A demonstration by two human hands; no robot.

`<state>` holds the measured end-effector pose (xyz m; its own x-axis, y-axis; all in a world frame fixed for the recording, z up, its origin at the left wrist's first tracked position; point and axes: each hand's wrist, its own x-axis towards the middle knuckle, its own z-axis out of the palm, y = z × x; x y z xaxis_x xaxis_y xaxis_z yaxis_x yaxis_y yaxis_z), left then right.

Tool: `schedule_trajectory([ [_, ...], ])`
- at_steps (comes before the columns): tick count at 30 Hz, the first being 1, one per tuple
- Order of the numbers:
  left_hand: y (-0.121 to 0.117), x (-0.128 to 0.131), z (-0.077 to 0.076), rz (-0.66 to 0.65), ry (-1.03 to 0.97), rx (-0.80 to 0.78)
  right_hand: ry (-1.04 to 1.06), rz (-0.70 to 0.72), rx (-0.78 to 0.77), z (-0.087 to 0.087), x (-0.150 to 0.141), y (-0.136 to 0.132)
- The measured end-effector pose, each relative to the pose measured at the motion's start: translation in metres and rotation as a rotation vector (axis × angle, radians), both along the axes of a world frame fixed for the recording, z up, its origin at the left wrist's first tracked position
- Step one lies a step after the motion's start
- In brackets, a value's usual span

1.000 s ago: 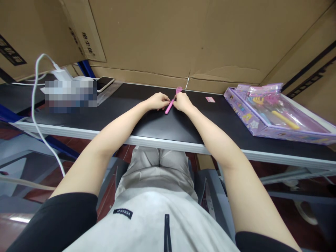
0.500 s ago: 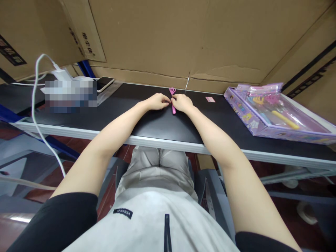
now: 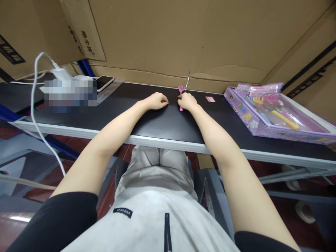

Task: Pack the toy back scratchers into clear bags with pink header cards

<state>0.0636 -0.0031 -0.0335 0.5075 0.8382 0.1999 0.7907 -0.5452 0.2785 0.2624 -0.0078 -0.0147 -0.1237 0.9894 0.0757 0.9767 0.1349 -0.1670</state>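
A small pink back scratcher (image 3: 181,89) with a hand-shaped head is pinched in my right hand (image 3: 187,101). Its head points toward the cardboard and the handle end shows below my fingers; the middle of the handle is hidden. To the left, my left hand (image 3: 157,101) rests on the black tabletop (image 3: 165,122), apart from the scratcher. Its thumb and fingers are curled together, and whether anything is between them cannot be made out. A small pink-and-white card (image 3: 210,99) lies to the right of my right hand.
A purple display box (image 3: 252,122) with packaged colourful scratchers stands at the right. At the left are a phone (image 3: 104,84), a white charger (image 3: 62,74) with its cable, and a blurred-out item. Cardboard (image 3: 157,38) walls the back. The tabletop has a metal front edge (image 3: 168,142).
My right hand has moved the pink back scratcher a little to the right, away from my left hand. A gap now separates my hands; the left has shifted only slightly.
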Motion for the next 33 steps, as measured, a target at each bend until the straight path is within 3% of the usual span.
schedule_trajectory([
  [8, 0.001, -0.002, -0.002, -0.014, 0.001, 0.010, 0.006, 0.017, -0.012, 0.000, 0.008, 0.007],
  [16, 0.001, -0.002, -0.001, -0.008, 0.012, 0.016, -0.074, -0.043, -0.026, 0.015, 0.015, -0.001],
  [22, 0.002, -0.004, -0.001, 0.002, -0.012, 0.001, -0.192, -0.001, -0.139, 0.008, 0.030, 0.010],
  [33, 0.005, -0.021, 0.005, 0.078, 0.066, 0.016, -0.193, 0.028, -0.116, 0.006, 0.031, 0.011],
])
